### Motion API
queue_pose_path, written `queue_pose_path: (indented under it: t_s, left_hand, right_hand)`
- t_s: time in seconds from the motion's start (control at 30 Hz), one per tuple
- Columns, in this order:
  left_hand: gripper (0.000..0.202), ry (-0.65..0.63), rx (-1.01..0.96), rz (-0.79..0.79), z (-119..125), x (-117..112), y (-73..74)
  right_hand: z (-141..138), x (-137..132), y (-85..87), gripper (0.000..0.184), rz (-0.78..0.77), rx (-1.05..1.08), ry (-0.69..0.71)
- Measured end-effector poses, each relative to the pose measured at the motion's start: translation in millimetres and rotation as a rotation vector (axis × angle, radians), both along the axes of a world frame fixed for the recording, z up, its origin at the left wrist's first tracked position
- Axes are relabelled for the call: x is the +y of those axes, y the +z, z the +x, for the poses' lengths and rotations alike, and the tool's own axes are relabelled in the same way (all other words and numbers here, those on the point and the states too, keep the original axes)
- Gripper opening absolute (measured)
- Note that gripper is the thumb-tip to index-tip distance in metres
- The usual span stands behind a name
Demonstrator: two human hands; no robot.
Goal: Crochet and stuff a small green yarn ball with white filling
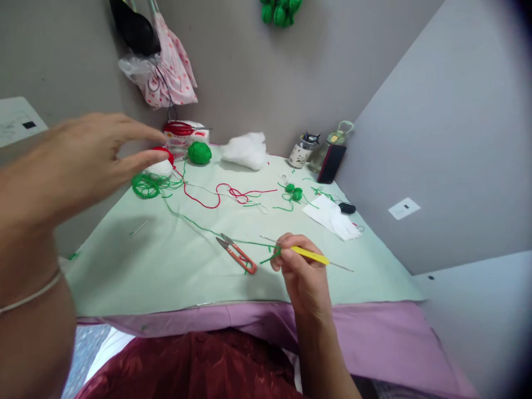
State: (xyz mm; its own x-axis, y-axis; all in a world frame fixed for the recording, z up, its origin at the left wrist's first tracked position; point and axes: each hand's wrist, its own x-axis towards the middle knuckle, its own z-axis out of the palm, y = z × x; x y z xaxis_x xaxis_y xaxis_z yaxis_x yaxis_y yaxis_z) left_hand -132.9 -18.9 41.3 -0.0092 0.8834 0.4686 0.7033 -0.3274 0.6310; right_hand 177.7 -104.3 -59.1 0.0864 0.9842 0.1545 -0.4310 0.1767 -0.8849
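My right hand (300, 267) is closed around a yellow-handled crochet hook (311, 255) and a bit of green yarn (271, 255), low over the pale green table mat (166, 266). The hook's metal tip points right. My left hand (83, 160) is raised close to the camera at the left, fingers stretched out and apart, holding nothing. Orange thread snips (236, 254) lie just left of my right hand. A green strand runs from the hook back to a loose green yarn coil (145, 185).
A green yarn ball (199, 152), red yarn (220, 195), white stuffing (246, 149), small green crocheted pieces (293, 192), a white cloth (332, 217), a jar (301, 151), a bottle (332, 145) and a phone (331, 163) stand along the back. Grey walls enclose the corner.
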Motion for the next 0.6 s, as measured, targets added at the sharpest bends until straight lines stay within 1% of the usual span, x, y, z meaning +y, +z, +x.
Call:
queue_pose_path:
  t_s: [0.03,0.07,0.1,0.13,0.2,0.23,0.27,0.3,0.33,0.37,0.4,0.43,0.47,0.5,0.53,0.57,0.6]
  left_hand:
    - [0.031,-0.004,0.058,0.121,22,-13,0.1]
    - [0.027,-0.052,-0.005,0.191,44,-25,-2.8]
    - [0.027,-0.153,-0.137,0.179,64,-34,-8.9]
    - [0.032,-0.268,-0.269,0.120,82,-41,-18.0]
    - [0.039,-0.481,-0.448,-0.095,110,-47,-41.6]
    - [0.043,-0.573,-0.549,-0.253,118,-48,-53.4]
    - [0.047,-0.646,-0.690,-0.410,123,-48,-63.2]
    - [0.050,-0.723,-0.823,-0.569,126,-47,-69.7]
    - [0.052,-0.832,-0.937,-0.702,125,-47,-72.2]
    - [0.053,-0.902,-1.056,-0.789,123,-48,-70.7]
    - [0.053,-0.914,-1.180,-0.823,120,-49,-65.5]
    - [0.052,-0.885,-1.327,-0.785,116,-50,-58.0]
    - [0.050,-0.819,-1.440,-0.724,113,-51,-49.5]
    - [0.050,-0.744,-1.523,-0.615,111,-53,-41.6]
    - [0.053,-0.682,-1.561,-0.465,109,-55,-35.7]
    - [0.058,-0.661,-1.552,-0.315,109,-56,-33.1]
    - [0.063,-0.650,-1.486,-0.185,110,-57,-34.0]
  right_hand:
    - [-3,-1,0.6,0.008,0.009,-0.010,0.027]
    - [-7,-2,1.7,0.009,0.019,-0.021,0.055]
    - [-10,-3,3.1,0.010,0.029,-0.031,0.082]
    - [-12,-4,4.7,0.011,0.043,-0.034,0.103]
    - [-15,-5,7.4,0.012,0.076,-0.019,0.125]
    - [-16,-5,8.3,0.011,0.091,-0.002,0.125]
    - [-16,-5,8.7,0.010,0.104,0.016,0.117]
    - [-16,-4,8.6,0.009,0.112,0.032,0.105]
    - [-15,-4,8.1,0.008,0.116,0.046,0.091]
    - [-15,-4,7.0,0.008,0.115,0.058,0.076]
    - [-15,-3,5.7,0.009,0.110,0.067,0.062]
    - [-15,-3,4.1,0.009,0.099,0.073,0.048]
    - [-15,-2,2.5,0.009,0.088,0.076,0.034]
    - [-16,-2,1.0,0.009,0.076,0.076,0.024]
    - [-17,-2,-0.4,0.009,0.067,0.074,0.014]
    - [-17,-3,-1.6,0.008,0.063,0.067,0.005]
    - [-18,-3,-2.8,0.008,0.065,0.057,-0.005]
